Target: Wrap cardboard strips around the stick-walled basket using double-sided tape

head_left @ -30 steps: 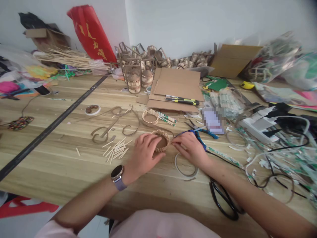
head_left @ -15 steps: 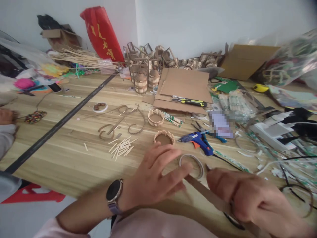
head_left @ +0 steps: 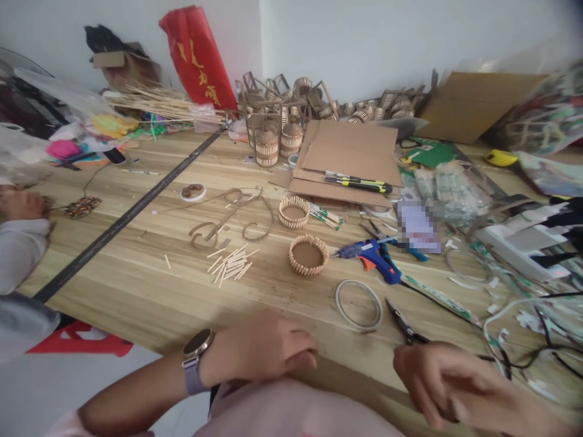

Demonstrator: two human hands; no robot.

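Note:
My left hand (head_left: 264,349), with a watch on its wrist, is curled closed at the table's front edge; what is inside it is hidden. Further right, my right hand (head_left: 437,379) hangs over the edge, blurred, its fingers curled down around something I cannot make out. Beyond the hands lie a tape ring (head_left: 359,304) and black pliers (head_left: 403,325). A small round stick basket (head_left: 308,255) sits farther out, beside a blue glue gun (head_left: 371,255). A second stick ring (head_left: 294,212) lies behind it.
Loose short sticks (head_left: 230,264) lie left of the basket. Cardboard sheets (head_left: 350,155) with utility knives (head_left: 357,181) and finished stick baskets (head_left: 277,142) stand at the back. Cables and scraps (head_left: 523,303) crowd the right. Another person's hand (head_left: 20,203) rests at the far left.
Both my hands have pulled back from the stick basket to the table's near edge. The basket and glue gun stay on the table. The cardboard strip seen half a second ago no longer shows.

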